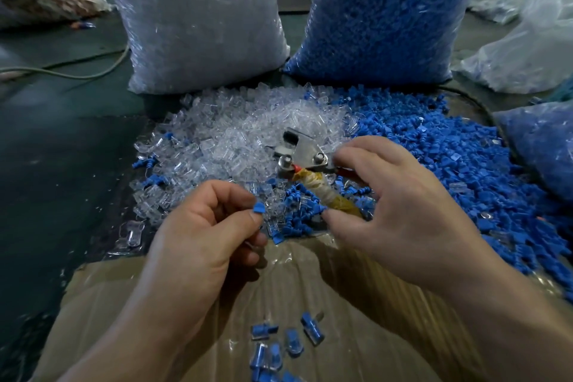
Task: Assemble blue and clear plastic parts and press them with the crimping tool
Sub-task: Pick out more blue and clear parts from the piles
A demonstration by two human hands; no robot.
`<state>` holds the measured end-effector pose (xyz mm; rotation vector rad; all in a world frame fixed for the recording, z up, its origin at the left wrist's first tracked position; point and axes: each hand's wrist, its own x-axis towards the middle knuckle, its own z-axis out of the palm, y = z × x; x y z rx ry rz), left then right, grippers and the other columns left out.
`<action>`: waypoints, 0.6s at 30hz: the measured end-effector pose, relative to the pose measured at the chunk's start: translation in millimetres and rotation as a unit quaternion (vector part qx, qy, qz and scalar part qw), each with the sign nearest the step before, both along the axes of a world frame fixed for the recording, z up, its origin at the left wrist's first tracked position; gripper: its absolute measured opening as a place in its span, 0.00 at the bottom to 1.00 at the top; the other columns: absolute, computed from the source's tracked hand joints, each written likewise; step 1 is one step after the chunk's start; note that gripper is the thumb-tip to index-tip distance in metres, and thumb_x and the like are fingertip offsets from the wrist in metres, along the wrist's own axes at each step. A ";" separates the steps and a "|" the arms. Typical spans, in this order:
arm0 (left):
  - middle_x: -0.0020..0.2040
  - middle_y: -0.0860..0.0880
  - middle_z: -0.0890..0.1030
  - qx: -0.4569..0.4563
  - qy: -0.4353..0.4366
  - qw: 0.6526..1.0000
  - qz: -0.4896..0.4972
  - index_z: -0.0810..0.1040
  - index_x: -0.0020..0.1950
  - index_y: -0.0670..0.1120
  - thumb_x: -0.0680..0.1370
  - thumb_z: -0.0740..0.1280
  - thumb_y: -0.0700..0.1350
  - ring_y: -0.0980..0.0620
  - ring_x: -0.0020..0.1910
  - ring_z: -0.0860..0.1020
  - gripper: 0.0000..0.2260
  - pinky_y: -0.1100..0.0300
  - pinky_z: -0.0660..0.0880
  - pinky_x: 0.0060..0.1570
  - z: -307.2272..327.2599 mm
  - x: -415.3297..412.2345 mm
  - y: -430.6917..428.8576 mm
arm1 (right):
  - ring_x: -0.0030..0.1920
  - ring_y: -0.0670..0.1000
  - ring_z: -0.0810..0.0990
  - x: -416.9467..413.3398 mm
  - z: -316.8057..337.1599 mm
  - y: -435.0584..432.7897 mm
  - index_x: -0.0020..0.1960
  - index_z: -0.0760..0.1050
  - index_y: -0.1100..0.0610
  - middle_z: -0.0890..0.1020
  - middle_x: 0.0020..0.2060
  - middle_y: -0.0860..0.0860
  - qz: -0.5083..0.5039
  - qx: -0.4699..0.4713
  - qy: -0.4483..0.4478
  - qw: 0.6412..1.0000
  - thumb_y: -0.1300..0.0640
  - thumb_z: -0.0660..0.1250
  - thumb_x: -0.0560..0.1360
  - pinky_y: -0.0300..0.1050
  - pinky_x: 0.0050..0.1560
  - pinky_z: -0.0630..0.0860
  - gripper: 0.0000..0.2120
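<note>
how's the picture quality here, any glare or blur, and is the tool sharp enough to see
Head view: the wide lens splays the clear bag and blue bag apart; glare flecks the clear bag and the taped cardboard; the green surface at left is dim and smeared; the crimping tool, the left hand and the right hand are sharp and evenly lit.

One wide-angle camera, worn on the head, looks forward and down, close above the left hand (210, 226) and right hand (393, 205); the loose heap of clear plastic parts (235, 133) sits mid-frame, the tall clear-plastic sack of blue parts (387, 15) at the far top
</note>
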<state>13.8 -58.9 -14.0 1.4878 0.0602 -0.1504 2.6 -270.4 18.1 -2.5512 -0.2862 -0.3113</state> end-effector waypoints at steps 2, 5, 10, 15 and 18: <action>0.32 0.46 0.82 -0.019 -0.009 1.000 0.009 0.83 0.41 0.52 0.71 0.72 0.38 0.50 0.28 0.79 0.08 0.59 0.77 0.25 -0.5 -0.8 -0.7 | 0.59 0.43 0.69 -3.0 2.4 2.9 0.68 0.73 0.56 0.74 0.59 0.45 0.024 -0.013 -0.017 0.999 0.47 0.69 0.71 0.29 0.62 0.63 0.28; 0.33 0.44 0.81 -0.060 -0.006 0.998 0.012 0.83 0.43 0.50 0.65 0.72 0.44 0.49 0.28 0.78 0.08 0.57 0.75 0.26 0.4 -3.3 -0.5 | 0.57 0.46 0.72 -8.0 6.2 4.6 0.69 0.71 0.56 0.77 0.57 0.45 0.048 -0.053 -0.021 0.997 0.48 0.63 0.70 0.36 0.60 0.67 0.29; 0.35 0.45 0.82 -0.051 -0.040 0.998 0.012 0.83 0.43 0.50 0.66 0.70 0.44 0.50 0.30 0.79 0.07 0.60 0.78 0.28 1.6 -5.2 -1.3 | 0.58 0.44 0.70 -8.1 4.3 4.2 0.70 0.65 0.47 0.75 0.57 0.41 0.078 -0.125 0.045 0.988 0.41 0.53 0.69 0.43 0.59 0.72 0.31; 0.37 0.46 0.83 -0.036 -0.081 0.996 0.006 0.83 0.44 0.52 0.66 0.70 0.44 0.52 0.34 0.81 0.08 0.59 0.80 0.31 -0.9 -4.3 0.9 | 0.59 0.43 0.69 -9.9 4.2 5.8 0.71 0.68 0.49 0.77 0.60 0.42 0.091 -0.126 0.047 0.987 0.42 0.53 0.68 0.43 0.58 0.73 0.32; 0.38 0.46 0.83 -0.025 -0.093 0.995 -0.008 0.83 0.45 0.53 0.69 0.72 0.43 0.51 0.35 0.81 0.07 0.59 0.80 0.33 -3.0 -3.8 2.8 | 0.57 0.44 0.72 -10.2 6.1 6.6 0.69 0.70 0.50 0.79 0.57 0.43 0.101 -0.124 0.041 0.986 0.43 0.55 0.69 0.45 0.56 0.76 0.30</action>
